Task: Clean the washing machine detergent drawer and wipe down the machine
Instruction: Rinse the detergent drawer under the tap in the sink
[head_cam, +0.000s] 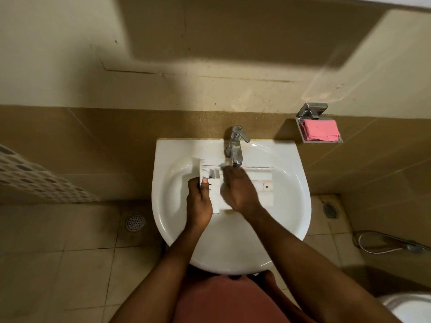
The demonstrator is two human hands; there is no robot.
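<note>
While we look straight down on a white washbasin (163,159) fixed to a tan tiled wall, our 2 bare hands are both in the bowl. Across the bowl, just under the spout of the chrome tap (236,145), lies the white plastic detergent drawer (262,183). Its front panel is to the left and its long body runs to the right.

Our left hand (199,202) grips the front-panel end, with the thumb pressed on the inner side and the fingers curled round the outside. Our right hand (238,192) lies over the middle of the drawer, back upward, fingers reaching toward the compartments below the spout. It is blurred, so we cannot tell whether those fingers are spread, curled or pinching anything.

On the wall right of the tap, a chrome soap dish (300,134) holds a folded pink cloth (320,132). In the floor tiles, 1 round drain (135,222) sits left of the basin and a 2nd drain (330,209) sits right of it.
</note>
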